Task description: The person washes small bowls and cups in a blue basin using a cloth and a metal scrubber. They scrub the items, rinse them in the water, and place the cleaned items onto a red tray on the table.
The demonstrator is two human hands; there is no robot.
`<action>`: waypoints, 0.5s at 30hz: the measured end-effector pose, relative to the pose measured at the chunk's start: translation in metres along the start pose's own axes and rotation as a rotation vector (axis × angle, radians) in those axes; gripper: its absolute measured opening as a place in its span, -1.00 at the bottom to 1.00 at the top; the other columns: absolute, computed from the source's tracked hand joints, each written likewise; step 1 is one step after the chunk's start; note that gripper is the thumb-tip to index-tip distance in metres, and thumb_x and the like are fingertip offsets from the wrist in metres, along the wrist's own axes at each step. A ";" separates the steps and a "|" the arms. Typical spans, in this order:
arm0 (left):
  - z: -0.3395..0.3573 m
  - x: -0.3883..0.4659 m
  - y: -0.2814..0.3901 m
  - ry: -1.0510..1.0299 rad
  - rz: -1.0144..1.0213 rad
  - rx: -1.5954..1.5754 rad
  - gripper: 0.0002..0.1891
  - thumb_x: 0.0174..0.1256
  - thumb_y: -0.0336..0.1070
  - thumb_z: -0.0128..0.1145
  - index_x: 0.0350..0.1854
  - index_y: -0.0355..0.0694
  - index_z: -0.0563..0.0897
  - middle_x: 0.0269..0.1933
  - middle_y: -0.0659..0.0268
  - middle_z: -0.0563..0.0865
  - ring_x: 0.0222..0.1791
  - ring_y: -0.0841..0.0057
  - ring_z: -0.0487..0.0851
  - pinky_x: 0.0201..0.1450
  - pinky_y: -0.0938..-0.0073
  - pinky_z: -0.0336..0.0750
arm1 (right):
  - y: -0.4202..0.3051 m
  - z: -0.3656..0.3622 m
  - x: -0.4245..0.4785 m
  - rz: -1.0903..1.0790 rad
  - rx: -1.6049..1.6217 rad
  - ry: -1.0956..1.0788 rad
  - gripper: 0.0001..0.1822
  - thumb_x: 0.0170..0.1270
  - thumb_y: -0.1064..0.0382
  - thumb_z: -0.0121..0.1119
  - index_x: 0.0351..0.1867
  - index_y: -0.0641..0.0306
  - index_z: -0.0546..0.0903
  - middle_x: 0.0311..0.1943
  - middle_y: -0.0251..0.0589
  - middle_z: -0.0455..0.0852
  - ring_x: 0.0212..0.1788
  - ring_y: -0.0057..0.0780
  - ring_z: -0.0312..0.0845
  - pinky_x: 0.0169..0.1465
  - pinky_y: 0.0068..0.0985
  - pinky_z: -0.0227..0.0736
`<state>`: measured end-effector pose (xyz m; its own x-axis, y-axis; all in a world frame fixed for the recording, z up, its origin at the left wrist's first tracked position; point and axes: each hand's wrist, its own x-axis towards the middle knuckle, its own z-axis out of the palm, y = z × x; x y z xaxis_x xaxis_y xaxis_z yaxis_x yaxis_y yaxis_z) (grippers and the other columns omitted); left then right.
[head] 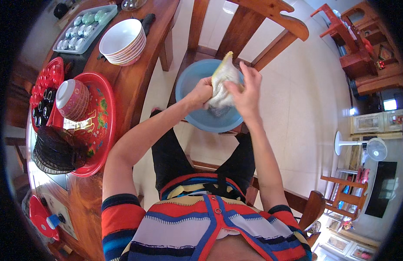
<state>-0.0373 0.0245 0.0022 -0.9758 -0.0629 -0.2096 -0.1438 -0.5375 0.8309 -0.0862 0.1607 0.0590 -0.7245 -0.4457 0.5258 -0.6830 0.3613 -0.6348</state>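
Note:
A pale cloth with a yellow edge (225,78) is held bunched over a blue plastic basin (191,75), which rests on a wooden chair. My left hand (203,93) grips the cloth's left side, fingers closed on it. On the other side my right hand (247,93) has its fingers raised and spread, with the thumb against the cloth; whether it grips any of it cannot be told. Something greyish shows in the basin beneath the cloth, too unclear to name.
On the wooden table (133,84) at left stand stacked white bowls (121,40), a red floral tray (105,130) with stacked pink bowls (72,99), a dark mesh cover (56,148) and a clear box of cups (85,29). The chair's slatted back (242,29) rises beyond the basin.

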 end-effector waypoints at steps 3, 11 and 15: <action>0.000 -0.002 0.000 0.095 0.015 -0.061 -0.80 0.25 -0.50 -0.03 -0.12 -0.31 0.59 -0.22 0.24 0.66 -0.32 0.55 0.63 -0.30 0.49 0.55 | -0.006 0.029 -0.010 -0.081 0.153 0.027 -0.58 0.14 0.32 0.16 0.07 0.29 0.48 0.03 -0.01 0.45 0.09 -0.13 0.35 0.15 -0.28 0.22; 0.000 -0.003 -0.002 0.041 0.106 0.130 -0.81 0.26 -0.45 -0.03 -0.13 -0.27 0.57 -0.26 0.33 0.64 -0.32 0.62 0.59 -0.36 0.53 0.51 | 0.003 0.047 -0.005 -0.176 -0.053 0.007 -0.67 0.26 0.19 -0.01 -0.02 0.31 0.54 0.08 0.01 0.44 0.08 -0.05 0.34 0.15 -0.22 0.21; 0.004 -0.004 0.011 0.017 0.148 0.172 -0.84 0.25 -0.44 0.03 -0.15 -0.25 0.58 -0.25 0.42 0.64 -0.30 0.70 0.56 -0.30 0.61 0.48 | 0.016 0.052 0.010 -0.041 0.083 0.028 -0.66 0.27 0.15 -0.01 -0.05 0.32 0.57 -0.02 0.03 0.52 0.03 -0.08 0.40 0.14 -0.27 0.24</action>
<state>-0.0358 0.0224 0.0139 -0.9855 -0.1459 -0.0864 -0.0267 -0.3697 0.9288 -0.0996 0.1196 0.0246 -0.6995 -0.4351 0.5669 -0.7027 0.2740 -0.6566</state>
